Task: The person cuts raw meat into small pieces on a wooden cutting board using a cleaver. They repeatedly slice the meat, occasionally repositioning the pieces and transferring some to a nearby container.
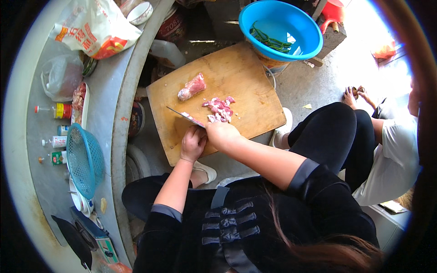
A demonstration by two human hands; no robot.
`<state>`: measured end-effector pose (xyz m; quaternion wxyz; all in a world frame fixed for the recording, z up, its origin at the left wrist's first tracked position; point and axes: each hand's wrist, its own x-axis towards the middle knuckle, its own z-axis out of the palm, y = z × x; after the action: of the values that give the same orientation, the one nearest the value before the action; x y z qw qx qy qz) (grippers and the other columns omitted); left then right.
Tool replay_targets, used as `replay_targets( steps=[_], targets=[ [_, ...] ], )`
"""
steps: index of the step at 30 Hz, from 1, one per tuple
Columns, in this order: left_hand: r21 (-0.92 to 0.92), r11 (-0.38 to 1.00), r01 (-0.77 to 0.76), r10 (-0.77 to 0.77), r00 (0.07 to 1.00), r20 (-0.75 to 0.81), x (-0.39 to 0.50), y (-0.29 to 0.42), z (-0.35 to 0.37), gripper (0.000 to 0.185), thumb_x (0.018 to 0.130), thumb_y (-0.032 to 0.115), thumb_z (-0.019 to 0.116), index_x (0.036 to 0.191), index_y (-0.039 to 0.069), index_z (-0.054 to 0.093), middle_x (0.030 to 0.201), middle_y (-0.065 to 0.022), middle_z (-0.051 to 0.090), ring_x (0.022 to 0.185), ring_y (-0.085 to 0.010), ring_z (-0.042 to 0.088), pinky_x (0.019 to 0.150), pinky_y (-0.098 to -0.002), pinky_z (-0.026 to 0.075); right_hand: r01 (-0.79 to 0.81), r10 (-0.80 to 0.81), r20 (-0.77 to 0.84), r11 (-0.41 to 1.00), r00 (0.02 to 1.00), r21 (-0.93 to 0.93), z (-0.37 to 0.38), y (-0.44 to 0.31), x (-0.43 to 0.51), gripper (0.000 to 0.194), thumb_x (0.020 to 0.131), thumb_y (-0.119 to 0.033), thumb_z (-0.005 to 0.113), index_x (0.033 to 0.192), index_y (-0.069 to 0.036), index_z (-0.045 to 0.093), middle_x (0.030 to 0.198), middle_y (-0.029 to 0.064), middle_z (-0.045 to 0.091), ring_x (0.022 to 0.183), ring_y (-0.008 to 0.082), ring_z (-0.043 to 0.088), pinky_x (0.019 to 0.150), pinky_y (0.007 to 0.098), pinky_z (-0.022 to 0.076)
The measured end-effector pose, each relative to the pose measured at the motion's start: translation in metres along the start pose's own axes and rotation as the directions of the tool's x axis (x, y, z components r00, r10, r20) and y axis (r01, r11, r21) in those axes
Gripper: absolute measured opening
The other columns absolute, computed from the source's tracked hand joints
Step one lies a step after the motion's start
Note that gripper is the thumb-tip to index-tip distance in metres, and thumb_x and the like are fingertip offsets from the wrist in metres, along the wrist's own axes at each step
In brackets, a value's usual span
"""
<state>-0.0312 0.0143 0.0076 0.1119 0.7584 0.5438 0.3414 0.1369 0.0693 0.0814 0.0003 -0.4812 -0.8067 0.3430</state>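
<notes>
My right hand (pixel 222 135) is closed around a knife, its handle hidden in my fist. The thin blade (pixel 181 114) points up and left over a wooden cutting board (pixel 252 78). Close beside the blade, my left hand (pixel 193 141) has its fingers bent and pressed together; a piece of raw meat shows partly behind the blade, and whether those fingers hold it I cannot tell. Small cut pieces of raw meat (pixel 220 109) lie in a pile just above my right hand. A larger chunk of raw meat (pixel 192 87) rests farther up the board.
Behind the board stands a blue plastic basin (pixel 245 20) with green vegetables in water. On the left counter (pixel 106 99) are a blue plastic colander (pixel 85 153), a tray of meat (pixel 79 99), bottles and bags. Another person's hands (pixel 355 96) hold something at the right.
</notes>
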Motion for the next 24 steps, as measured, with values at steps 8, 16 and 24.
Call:
replay_targets(
  steps=[8,16,24],
  targets=[
    [-0.001,0.99,0.139,-0.137,0.969,-0.204,0.008,0.006,0.015,0.024,0.081,0.0,0.075,0.102,0.004,0.065,0.103,-0.0153,0.064,0.098,-0.0357,0.061,0.088,-0.0443,0.051,-0.217,0.21,0.076,0.972,0.975,0.094,-0.066,0.064,-0.063,0.023,0.09,-0.014,0.055,0.099,-0.003,0.073,0.095,0.0249,0.072,0.092,0.041,0.071,0.082,0.05,0.0564],
    [0.131,0.991,0.003,-0.003,1.0,0.001,0.036,0.025,-0.013,0.016,0.083,0.009,0.075,0.098,0.012,0.073,0.107,-0.0067,0.073,0.111,-0.0318,0.064,0.106,-0.0494,0.046,-0.133,0.134,-0.074,0.991,0.988,0.021,-0.054,0.064,-0.069,0.022,0.092,-0.013,0.054,0.103,-0.002,0.069,0.092,0.0249,0.072,0.09,0.0405,0.072,0.081,0.0501,0.0566],
    [0.004,0.993,0.118,-0.118,0.993,-0.012,0.022,0.031,-0.005,0.021,0.08,0.003,0.075,0.1,0.002,0.071,0.106,-0.0145,0.068,0.099,-0.0348,0.064,0.09,-0.0421,0.051,-0.096,0.094,-0.039,0.992,0.995,-0.08,-0.063,0.043,-0.073,0.016,0.094,-0.009,0.052,0.1,0.0,0.064,0.083,0.0236,0.072,0.082,0.0405,0.073,0.071,0.0503,0.0585]
  ],
)
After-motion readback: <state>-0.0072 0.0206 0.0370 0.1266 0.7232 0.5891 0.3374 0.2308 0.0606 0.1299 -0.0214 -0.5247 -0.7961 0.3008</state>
